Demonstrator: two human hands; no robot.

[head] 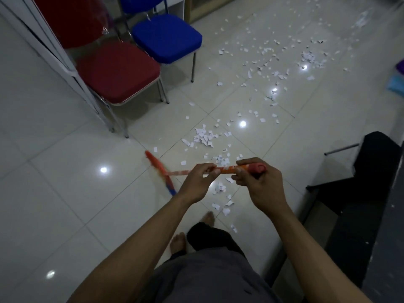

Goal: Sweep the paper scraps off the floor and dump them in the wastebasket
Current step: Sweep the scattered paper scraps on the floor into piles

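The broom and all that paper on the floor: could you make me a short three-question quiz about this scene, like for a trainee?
1. True or false: both hands grip the broom.
2. Which chair stands nearer the person? A. the red chair B. the blue chair
3. Fill in: the blurred broom head is to the ____ of the left hand.

Key
1. True: the left hand and the right hand both close around the orange handle.
2. A.
3. Left; the paper scraps lie mostly ahead and to the right, and no wastebasket can be made out.
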